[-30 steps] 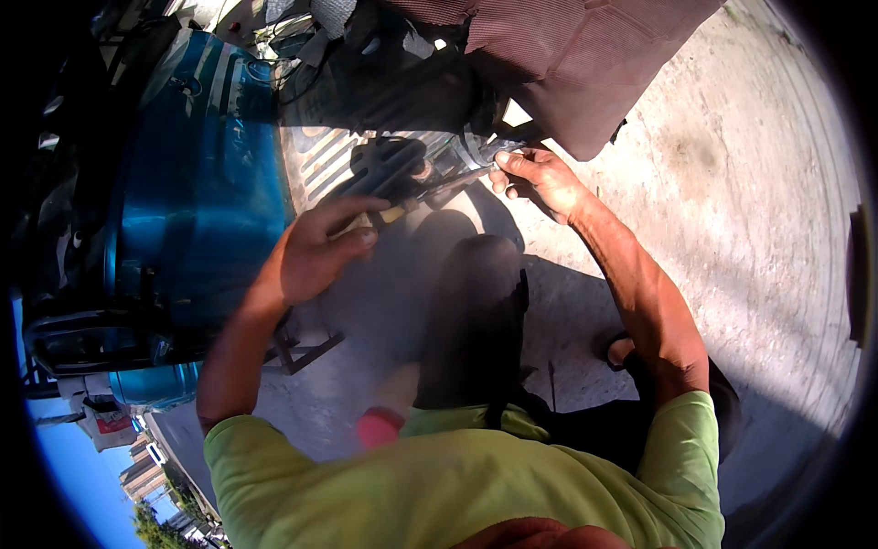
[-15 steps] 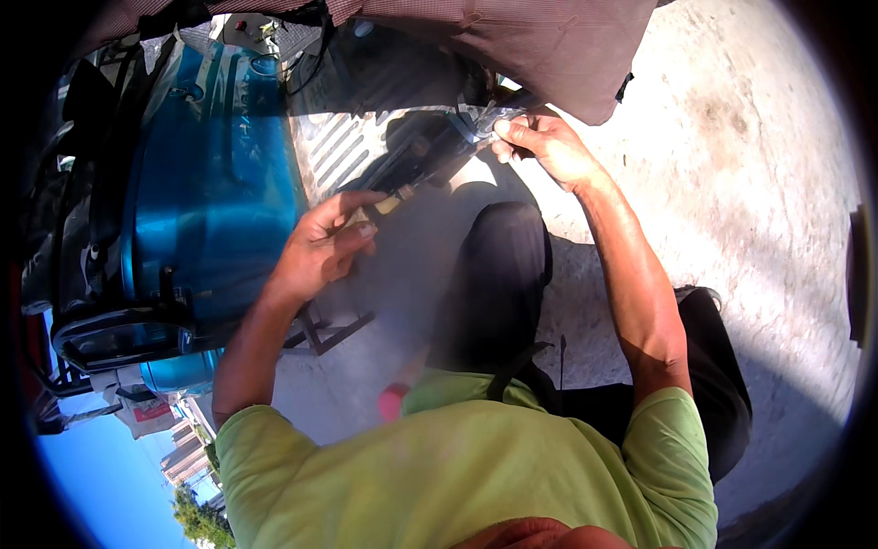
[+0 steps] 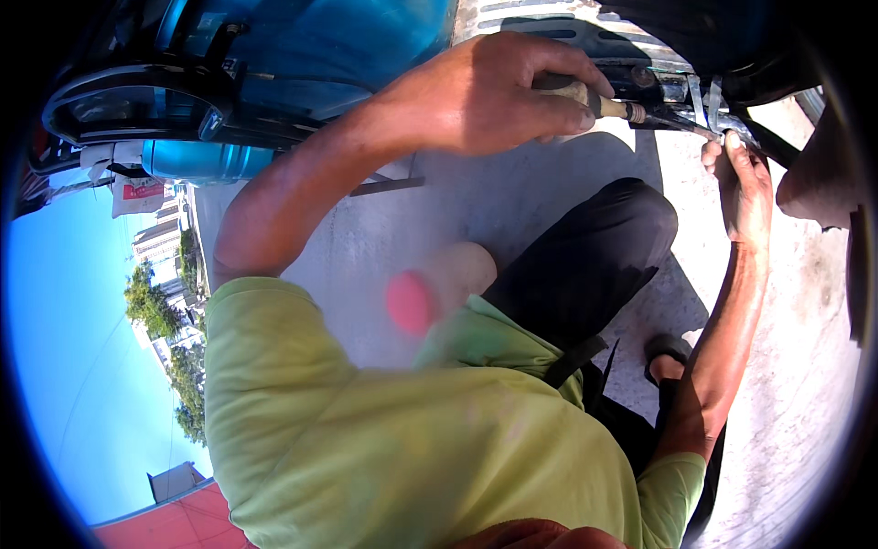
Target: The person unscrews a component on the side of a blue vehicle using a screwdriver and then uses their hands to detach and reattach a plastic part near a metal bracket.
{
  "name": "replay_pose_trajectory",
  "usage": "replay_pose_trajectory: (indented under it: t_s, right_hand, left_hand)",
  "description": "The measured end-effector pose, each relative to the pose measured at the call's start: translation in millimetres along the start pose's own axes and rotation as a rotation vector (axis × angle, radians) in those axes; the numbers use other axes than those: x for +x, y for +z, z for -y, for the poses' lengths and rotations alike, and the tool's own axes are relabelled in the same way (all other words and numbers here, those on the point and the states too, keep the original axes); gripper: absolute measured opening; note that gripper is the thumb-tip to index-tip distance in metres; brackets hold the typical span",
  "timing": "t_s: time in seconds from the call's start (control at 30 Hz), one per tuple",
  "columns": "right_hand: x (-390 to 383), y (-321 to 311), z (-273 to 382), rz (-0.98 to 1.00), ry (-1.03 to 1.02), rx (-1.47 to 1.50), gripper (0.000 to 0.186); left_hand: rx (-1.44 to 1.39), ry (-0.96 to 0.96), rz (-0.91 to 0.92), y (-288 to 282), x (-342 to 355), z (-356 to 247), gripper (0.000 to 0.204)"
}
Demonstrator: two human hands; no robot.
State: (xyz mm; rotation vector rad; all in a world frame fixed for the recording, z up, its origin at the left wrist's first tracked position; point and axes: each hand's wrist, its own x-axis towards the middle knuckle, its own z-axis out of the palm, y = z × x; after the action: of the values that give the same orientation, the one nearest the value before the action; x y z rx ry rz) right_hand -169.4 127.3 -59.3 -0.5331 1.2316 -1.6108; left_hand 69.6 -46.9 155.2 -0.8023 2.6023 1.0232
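Note:
My left hand (image 3: 485, 96) is closed around the worn handle of a wooden-handled tool (image 3: 585, 94) with a metal collar. Its thin dark shaft runs right, toward two pale, shiny strips (image 3: 704, 99) on a dark bar (image 3: 640, 80) of the vehicle. Below those strips, my right hand (image 3: 748, 188) pinches with thumb and fingers close to the shaft's far end. What lies between these fingertips is too small to make out.
A blue vehicle body (image 3: 366, 37) with a black tubular frame (image 3: 137, 73) stands at upper left. Under it hangs a blue cylinder (image 3: 206, 160). My bent knee (image 3: 594, 238) is below the hands, over pale concrete ground (image 3: 366, 247). A brown cover (image 3: 814, 183) hangs at right.
The view has turned, so the hands and vehicle sit differently in it. My left hand, its palm now turned down over the handle, has brought the tool's shaft up to the strips by my right hand.

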Motion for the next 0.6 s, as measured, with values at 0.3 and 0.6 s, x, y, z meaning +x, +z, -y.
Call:
replay_pose_trajectory:
  t_s: [0.3, 0.6]
  right_hand:
    - [0, -4, 0, 0.026, 0.037, 0.050, 0.027]
    - [-2, -4, 1, 0.025, -0.043, -0.086, 0.037]
  left_hand:
    - [-0.275, -0.186, 0.051, 3, -3, -12, 0.037]
    - [-0.321, -0.318, 0.085, -2, 6, -39, 0.035]
